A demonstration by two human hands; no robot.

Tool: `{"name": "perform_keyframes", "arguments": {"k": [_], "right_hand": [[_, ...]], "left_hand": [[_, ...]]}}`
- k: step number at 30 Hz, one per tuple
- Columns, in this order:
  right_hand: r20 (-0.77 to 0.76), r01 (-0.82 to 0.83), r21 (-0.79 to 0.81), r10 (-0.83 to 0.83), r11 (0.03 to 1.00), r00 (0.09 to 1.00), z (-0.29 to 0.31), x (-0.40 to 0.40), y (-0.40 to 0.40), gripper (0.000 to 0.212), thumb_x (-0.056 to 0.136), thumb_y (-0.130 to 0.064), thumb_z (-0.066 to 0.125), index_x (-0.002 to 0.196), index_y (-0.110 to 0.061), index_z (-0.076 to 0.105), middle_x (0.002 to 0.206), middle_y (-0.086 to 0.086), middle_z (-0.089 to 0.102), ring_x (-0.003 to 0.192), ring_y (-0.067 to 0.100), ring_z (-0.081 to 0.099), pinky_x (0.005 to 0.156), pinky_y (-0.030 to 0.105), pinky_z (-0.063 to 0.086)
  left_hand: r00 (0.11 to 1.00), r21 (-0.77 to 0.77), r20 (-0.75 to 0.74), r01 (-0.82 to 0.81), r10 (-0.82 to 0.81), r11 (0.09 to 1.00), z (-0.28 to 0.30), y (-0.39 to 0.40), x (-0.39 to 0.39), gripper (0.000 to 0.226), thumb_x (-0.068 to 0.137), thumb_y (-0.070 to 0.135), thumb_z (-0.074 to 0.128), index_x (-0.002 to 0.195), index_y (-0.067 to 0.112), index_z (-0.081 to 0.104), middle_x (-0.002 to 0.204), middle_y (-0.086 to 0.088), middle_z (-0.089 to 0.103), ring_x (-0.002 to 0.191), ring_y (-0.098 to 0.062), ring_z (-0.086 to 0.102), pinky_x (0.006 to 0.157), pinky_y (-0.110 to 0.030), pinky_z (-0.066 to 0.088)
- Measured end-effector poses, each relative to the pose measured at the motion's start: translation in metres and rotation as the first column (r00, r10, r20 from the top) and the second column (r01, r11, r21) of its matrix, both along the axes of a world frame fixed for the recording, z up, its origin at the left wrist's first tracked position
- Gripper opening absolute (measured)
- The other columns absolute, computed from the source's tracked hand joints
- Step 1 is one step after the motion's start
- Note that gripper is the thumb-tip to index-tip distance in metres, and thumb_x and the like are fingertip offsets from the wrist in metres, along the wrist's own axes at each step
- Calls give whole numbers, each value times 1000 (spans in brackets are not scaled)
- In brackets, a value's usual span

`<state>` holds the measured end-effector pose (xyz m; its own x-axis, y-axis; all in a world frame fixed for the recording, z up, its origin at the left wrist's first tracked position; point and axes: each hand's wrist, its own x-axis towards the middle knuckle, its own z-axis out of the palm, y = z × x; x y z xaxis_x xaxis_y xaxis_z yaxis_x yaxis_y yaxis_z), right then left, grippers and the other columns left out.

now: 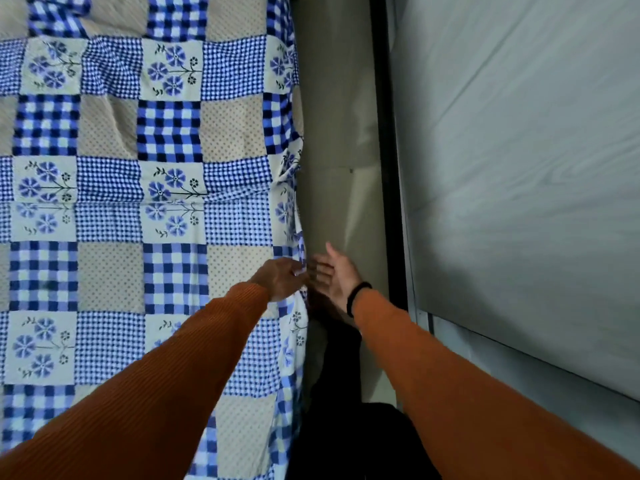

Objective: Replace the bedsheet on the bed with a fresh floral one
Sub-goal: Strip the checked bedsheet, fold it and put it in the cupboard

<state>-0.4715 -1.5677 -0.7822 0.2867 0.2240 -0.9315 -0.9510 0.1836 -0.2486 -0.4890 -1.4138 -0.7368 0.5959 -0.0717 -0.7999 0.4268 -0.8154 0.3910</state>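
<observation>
Pale tiled floor (341,98) beside bed. Blue-and-cream checked floral cotton bedsheet (138,174) spread over bed, edge draping. Left hand (281,277): grip pinching sheet's draped edge. Right hand (334,271), black wristband (356,296): fingers extended, empty, just beside that edge.

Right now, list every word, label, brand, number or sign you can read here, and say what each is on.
There are none to read.
The bedsheet carries only printed blue flowers, checks and dots, no lettering.
The black band on the right wrist shows no marking.
The grey panel beside the bed is plain.
</observation>
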Motion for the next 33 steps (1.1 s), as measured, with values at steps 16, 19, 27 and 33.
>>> {"name": "perform_keyframes", "arguments": {"k": [16, 19, 27, 33], "right_hand": [[27, 93, -82, -91, 992, 996, -30, 155, 56, 33, 100, -30, 64, 125, -8, 66, 121, 14, 72, 112, 31, 68, 96, 48, 56], [141, 150, -41, -143, 988, 980, -36, 157, 36, 34, 96, -25, 68, 125, -9, 69, 126, 14, 70, 118, 32, 66, 104, 53, 52], [283, 147, 105, -171, 984, 944, -18, 165, 11, 13, 90, 0, 63, 86, -7, 73, 88, 9, 73, 77, 18, 70, 74, 32, 57], [323, 78, 234, -154, 969, 934, 12, 203, 40, 25, 73, 5, 58, 66, -12, 76, 83, 7, 76, 79, 20, 69, 76, 28, 53]], "left_hand": [[947, -158, -121, 278, -298, 948, -7, 24, 58, 39, 92, 58, 64, 96, 22, 78, 93, 5, 72, 92, -16, 69, 83, -30, 54], [992, 20, 127, 5, -7, 1000, -7, 31, 94, 27, 95, 51, 61, 91, 26, 70, 89, 2, 71, 88, -21, 70, 80, -36, 57], [853, 143, 486, -293, 191, 945, -11, 41, 199, 44, 98, 56, 51, 124, 22, 61, 116, -9, 65, 111, -31, 57, 91, -43, 50], [950, 309, 275, -231, 145, 923, -2, 27, 272, 79, 82, 86, 43, 134, 28, 56, 126, -8, 66, 117, -32, 62, 96, -47, 52]]}}
